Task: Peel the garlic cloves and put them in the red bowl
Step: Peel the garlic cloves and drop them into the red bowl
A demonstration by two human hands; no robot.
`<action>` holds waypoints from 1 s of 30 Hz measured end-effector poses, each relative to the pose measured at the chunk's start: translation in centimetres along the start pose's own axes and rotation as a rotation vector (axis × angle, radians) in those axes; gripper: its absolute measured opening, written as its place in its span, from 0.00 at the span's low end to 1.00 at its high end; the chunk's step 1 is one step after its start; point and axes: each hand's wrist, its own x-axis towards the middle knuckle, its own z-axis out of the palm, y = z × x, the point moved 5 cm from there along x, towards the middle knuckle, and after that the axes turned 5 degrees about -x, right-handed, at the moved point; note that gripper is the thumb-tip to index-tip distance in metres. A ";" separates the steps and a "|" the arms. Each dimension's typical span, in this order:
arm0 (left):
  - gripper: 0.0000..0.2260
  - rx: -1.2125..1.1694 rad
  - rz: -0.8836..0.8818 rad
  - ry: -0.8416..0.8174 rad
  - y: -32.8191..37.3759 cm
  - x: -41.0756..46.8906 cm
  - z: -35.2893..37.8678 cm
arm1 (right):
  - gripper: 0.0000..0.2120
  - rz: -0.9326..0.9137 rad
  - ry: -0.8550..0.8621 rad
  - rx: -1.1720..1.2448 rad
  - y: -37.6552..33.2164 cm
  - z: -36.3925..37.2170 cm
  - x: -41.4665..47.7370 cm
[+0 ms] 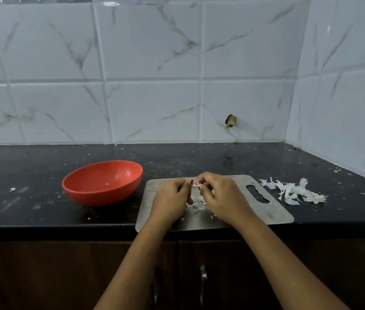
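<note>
The red bowl (102,182) stands on the black counter, left of a steel cutting board (264,205). Only a tiny white speck shows inside the bowl. Above the board, my left hand (170,201) and my right hand (220,196) meet fingertip to fingertip and pinch a small garlic clove (196,184) between them; the fingers hide most of it. Loose white peel bits (196,205) lie on the board right under the hands.
A pile of garlic skins (293,191) lies on the black counter (43,211) right of the board. Small flakes are scattered over the counter. Tiled walls close off the back and the right side. Dark cabinet doors sit below the counter's front edge.
</note>
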 end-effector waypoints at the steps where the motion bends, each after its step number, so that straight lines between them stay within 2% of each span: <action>1: 0.17 0.012 0.004 -0.006 0.1 0.0 0.0 | 0.05 -0.013 -0.004 0.015 0.0 0.0 0.0; 4: 0.17 0.019 0.002 -0.012 0.3 -0.1 0.1 | 0.06 -0.019 0.003 0.080 0.2 -0.1 0.2; 13: 0.18 0.029 0.038 -0.040 0.6 -0.3 0.2 | 0.05 0.029 0.076 0.052 0.3 -0.3 0.3; 16: 0.13 -0.016 0.043 -0.067 1.2 -0.5 0.4 | 0.06 0.090 0.100 0.105 0.8 -0.5 0.4; 20: 0.05 0.039 0.094 -0.062 1.4 -0.6 0.4 | 0.06 0.104 0.098 0.113 0.9 -0.4 0.4; 26: 0.10 0.082 0.122 -0.018 1.8 -0.9 0.1 | 0.08 0.067 0.009 0.194 0.6 -0.1 0.3; 30: 0.12 0.008 0.075 -0.039 1.9 -1.0 0.2 | 0.06 0.109 -0.002 0.302 0.6 -0.4 0.3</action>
